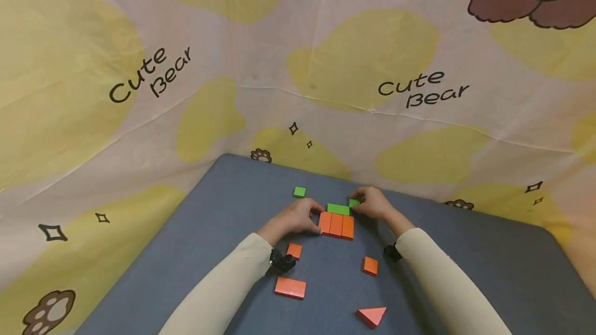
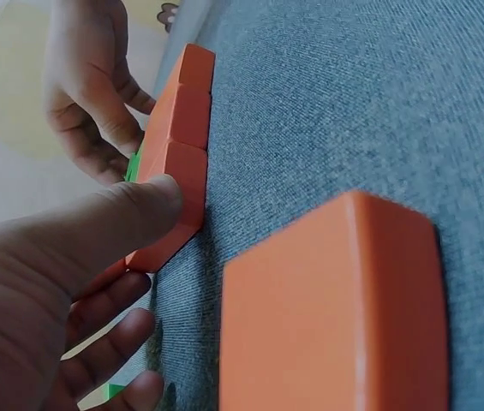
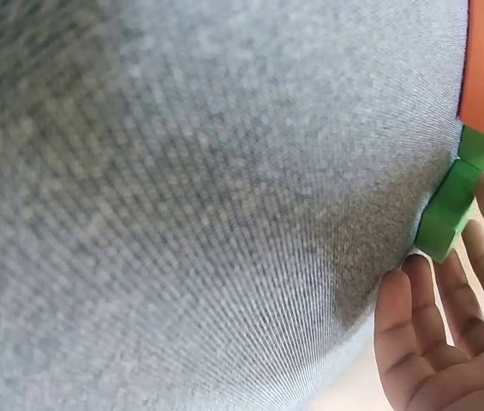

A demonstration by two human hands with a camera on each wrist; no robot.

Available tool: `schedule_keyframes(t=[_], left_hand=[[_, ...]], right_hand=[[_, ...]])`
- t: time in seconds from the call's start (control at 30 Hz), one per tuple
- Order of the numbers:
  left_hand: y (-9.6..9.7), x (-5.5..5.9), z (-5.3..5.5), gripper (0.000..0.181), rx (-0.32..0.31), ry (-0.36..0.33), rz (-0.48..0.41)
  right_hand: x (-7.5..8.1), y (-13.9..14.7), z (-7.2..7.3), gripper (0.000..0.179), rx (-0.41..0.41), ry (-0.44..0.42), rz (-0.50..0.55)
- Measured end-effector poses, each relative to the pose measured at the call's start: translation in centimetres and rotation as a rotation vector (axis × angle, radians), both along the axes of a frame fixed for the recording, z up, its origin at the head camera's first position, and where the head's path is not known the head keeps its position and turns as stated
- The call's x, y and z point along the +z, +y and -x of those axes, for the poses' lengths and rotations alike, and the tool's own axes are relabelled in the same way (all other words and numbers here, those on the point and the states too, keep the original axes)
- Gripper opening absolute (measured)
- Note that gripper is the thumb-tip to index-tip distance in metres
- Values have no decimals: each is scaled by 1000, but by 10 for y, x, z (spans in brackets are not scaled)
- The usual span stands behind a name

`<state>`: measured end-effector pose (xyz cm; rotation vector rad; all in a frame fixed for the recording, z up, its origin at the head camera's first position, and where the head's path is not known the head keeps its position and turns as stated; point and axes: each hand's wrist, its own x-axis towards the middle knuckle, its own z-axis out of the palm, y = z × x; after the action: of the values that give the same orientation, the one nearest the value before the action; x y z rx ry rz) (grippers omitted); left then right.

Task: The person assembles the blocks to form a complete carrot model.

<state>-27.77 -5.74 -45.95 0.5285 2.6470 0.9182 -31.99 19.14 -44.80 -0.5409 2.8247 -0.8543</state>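
Three orange blocks [image 1: 336, 225] lie side by side on the table, with a green rectangular block [image 1: 338, 209] along their far edge. My left hand [image 1: 295, 216] holds the leftmost orange block, thumb at its near end and fingers at its far end. In the left wrist view that thumb presses the end face of the orange block [image 2: 188, 175]. At the right end of the green rectangle, my right hand [image 1: 374, 203] pinches a small green block [image 1: 354, 203]. The right wrist view has this small green block [image 3: 449, 210] beside the thumb, touching the other green one at a corner.
A green square block [image 1: 299, 192] lies beyond my left hand. Nearer are two small orange blocks, left [image 1: 294, 251] and right [image 1: 370, 266], a reddish rectangular block [image 1: 290, 288] and a pink triangular block [image 1: 371, 316]. A printed cloth [image 1: 335, 66] hangs behind the grey-blue table [image 1: 489, 273].
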Motion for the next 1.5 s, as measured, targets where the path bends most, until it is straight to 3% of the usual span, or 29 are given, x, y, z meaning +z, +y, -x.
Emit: schedule_keyframes(t=[0.33,0.6,1.0,1.23,1.37,1.5], left_hand=[[1,3,-2,56,-15,38,6],[0,2,-3,55,-29,58,5],[-3,0,-3,54,-63,104,9],[-9,3,9,51,-58,127,-60],[-17,9,22,50,-16,187,-46],[-29,14,34,49,36,193,-38]], right_hand=[[12,9,-24,37,13,-23,37],[2,10,-47,45,67,-38,-8],[-2,9,-52,51,85,-20,-47],[-3,8,-53,50,77,-16,-52],[-3,7,-53,50,66,-13,-60],[-4,5,-53,49,52,-15,-70]])
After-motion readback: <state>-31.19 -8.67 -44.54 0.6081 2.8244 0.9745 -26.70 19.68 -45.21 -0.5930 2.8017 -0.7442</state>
